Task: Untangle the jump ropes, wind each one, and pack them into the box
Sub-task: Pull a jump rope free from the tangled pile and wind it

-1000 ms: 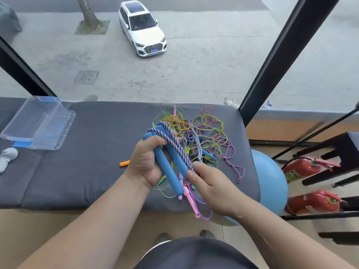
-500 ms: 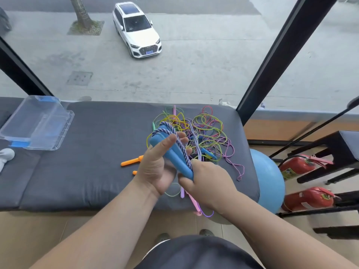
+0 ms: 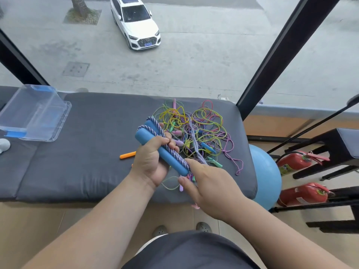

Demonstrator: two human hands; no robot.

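Observation:
My left hand point(image 3: 151, 162) grips two blue handles point(image 3: 147, 135) held side by side, with a blue-and-white braided rope point(image 3: 170, 149) wound along them. My right hand point(image 3: 209, 183) is at the handles' near end and holds that rope where it leaves the bundle; the grip itself is hidden under the fingers. The rope runs up into a tangled pile point(image 3: 198, 129) of yellow, green, purple and pink jump ropes on the grey bench point(image 3: 87, 152). A clear plastic box point(image 3: 33, 115) with blue latches stands open at the bench's far left.
An orange handle point(image 3: 127, 155) lies loose on the bench, left of my left hand. A blue exercise ball point(image 3: 266, 175) and two red fire extinguishers point(image 3: 303, 194) stand on the floor to the right. A white object point(image 3: 3, 145) sits near the box. Window glass rises behind the bench.
My left hand has turned the blue handles so that they lie more slanted. My right hand has slid down to their near end, drawing the braided rope along them.

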